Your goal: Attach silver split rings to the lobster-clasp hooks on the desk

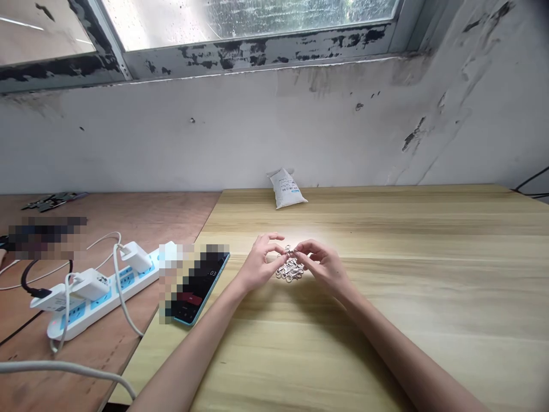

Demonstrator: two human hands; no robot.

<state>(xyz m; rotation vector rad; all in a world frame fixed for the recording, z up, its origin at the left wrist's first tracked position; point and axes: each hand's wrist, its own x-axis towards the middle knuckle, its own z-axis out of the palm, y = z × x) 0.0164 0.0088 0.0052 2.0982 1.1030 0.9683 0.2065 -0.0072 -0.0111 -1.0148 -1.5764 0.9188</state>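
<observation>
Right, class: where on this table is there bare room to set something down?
Bare wood lies right of the right hand to the table edge, and between the white bag and both hands. Crowded: metal rings at the left hand, then phone and power strip leftward.

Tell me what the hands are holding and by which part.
The left hand and right hand pinch one small metal piece between them, just above the pile of like pieces. Which part they grip is too small to tell.

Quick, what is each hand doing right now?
Left hand: pinched shut on a small metal ring above the pile of rings.
Right hand: pinched shut on the same ring, it seems.
</observation>
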